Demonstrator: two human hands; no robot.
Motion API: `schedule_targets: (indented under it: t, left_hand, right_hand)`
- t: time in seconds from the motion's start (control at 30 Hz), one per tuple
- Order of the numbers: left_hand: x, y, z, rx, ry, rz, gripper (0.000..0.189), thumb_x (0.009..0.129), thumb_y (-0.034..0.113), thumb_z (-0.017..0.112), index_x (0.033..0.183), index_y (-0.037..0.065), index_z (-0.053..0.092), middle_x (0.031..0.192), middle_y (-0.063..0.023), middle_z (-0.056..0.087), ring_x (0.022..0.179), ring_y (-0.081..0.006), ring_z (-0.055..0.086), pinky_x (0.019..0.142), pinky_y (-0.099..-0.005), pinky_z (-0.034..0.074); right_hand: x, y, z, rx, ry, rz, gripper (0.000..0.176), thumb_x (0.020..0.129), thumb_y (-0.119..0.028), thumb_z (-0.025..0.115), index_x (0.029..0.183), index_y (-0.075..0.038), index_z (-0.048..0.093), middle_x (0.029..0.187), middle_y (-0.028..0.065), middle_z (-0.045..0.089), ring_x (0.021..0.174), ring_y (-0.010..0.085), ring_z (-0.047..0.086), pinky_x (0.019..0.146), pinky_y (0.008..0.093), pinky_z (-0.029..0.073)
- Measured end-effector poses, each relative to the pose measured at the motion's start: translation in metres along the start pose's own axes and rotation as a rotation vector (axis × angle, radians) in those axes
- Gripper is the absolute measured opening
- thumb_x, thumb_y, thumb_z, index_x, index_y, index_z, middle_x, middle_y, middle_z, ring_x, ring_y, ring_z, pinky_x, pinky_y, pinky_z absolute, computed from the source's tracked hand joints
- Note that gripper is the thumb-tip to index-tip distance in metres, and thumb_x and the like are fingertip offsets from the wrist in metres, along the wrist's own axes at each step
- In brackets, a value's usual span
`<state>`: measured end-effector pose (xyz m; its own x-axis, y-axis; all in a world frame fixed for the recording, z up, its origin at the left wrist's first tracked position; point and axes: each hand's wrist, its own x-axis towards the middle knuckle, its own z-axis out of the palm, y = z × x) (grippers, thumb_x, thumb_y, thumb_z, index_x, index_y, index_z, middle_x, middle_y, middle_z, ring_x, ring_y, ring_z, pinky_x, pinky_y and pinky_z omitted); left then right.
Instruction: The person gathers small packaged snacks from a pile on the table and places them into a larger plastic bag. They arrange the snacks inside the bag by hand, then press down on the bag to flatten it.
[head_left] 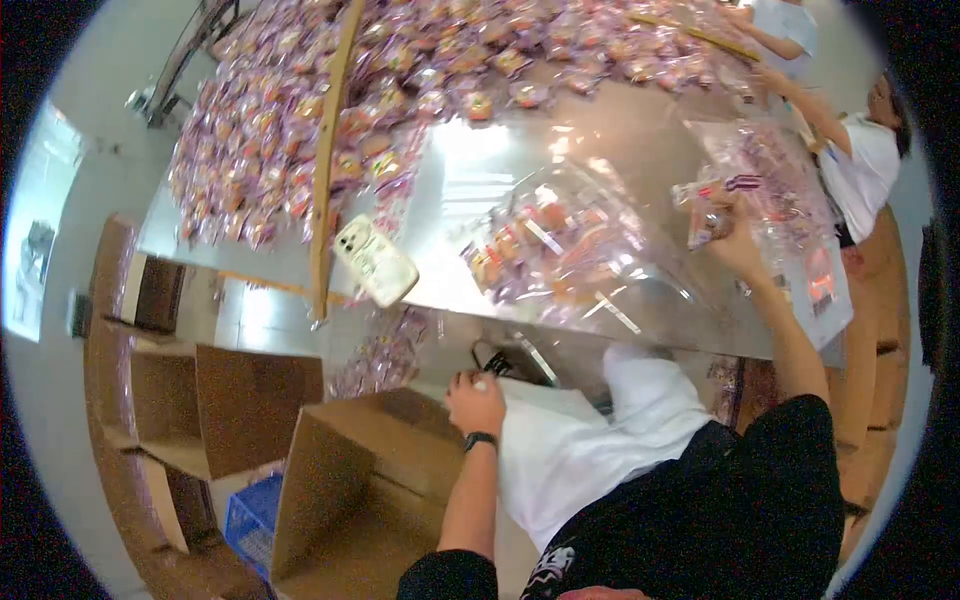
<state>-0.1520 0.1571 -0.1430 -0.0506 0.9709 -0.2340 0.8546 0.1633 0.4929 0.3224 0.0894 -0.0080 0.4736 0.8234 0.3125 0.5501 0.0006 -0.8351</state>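
Note:
My left hand (475, 402), with a dark band on its wrist, is closed beside the rim of an open cardboard box (340, 470); what it grips, if anything, is hidden. Over the right part of the metal table, my right hand (738, 243) is closed on a small wrapped packet (708, 222). A large clear bag (570, 235) with several packets in it lies on the table between my arms. To its left is a phone in a pale case (376, 260). Another clear bag of packets (770, 165) lies beyond my right hand.
Many wrapped packets (270, 130) are heaped across the far and left table (480, 170). A wooden strip (325, 170) crosses the left side. Cardboard boxes (255, 405) and a blue crate (252, 520) stand at lower left. Two people (865, 165) are at the right.

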Motion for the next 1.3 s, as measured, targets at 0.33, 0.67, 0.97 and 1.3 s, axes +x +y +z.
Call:
schedule_targets:
  t: [0.33,0.67,0.97,1.3]
  left_hand:
    - [0.006,0.006,0.013,0.033,0.123,0.052,0.033,0.092,0.035,0.056,0.105,0.010,0.074,0.120,-0.0108,0.068,0.110,-0.0404,0.060,0.089,-0.0539,0.053]
    - [0.013,0.020,0.017,0.077,0.066,0.076,0.033,0.092,0.032,0.056,0.105,0.007,0.073,0.119,-0.0135,0.069,0.111,-0.0427,0.059,0.092,-0.0536,0.052]
    - [0.015,0.016,0.018,0.129,0.075,0.061,0.035,0.090,0.036,0.060,0.107,0.007,0.073,0.130,-0.0152,0.065,0.120,-0.0432,0.057,0.098,-0.0525,0.051]
    - [0.000,0.037,0.018,0.239,0.000,0.008,0.043,0.088,0.041,0.063,0.113,0.006,0.068,0.127,-0.0142,0.060,0.122,-0.0399,0.053,0.089,-0.0605,0.050]
  right_hand:
    - [0.036,0.097,0.053,0.139,0.191,-0.057,0.066,0.074,0.012,0.069,0.134,-0.009,0.051,0.119,0.0069,0.060,0.115,0.0197,0.059,0.098,0.0353,0.049]
    - [0.012,0.113,0.063,-0.730,0.297,-0.371,0.082,0.072,0.011,0.066,0.148,-0.005,0.041,0.140,0.0147,0.053,0.126,0.0306,0.057,0.106,0.0385,0.045]
    - [0.011,0.115,0.062,-0.587,0.236,-0.348,0.091,0.069,0.011,0.064,0.153,-0.002,0.030,0.138,0.0212,0.052,0.126,0.0342,0.056,0.112,0.0418,0.042]
    - [0.023,0.109,0.064,-0.384,0.202,-0.345,0.085,0.069,0.003,0.071,0.147,0.001,0.040,0.144,0.0230,0.047,0.128,0.0354,0.054,0.113,0.0440,0.041]
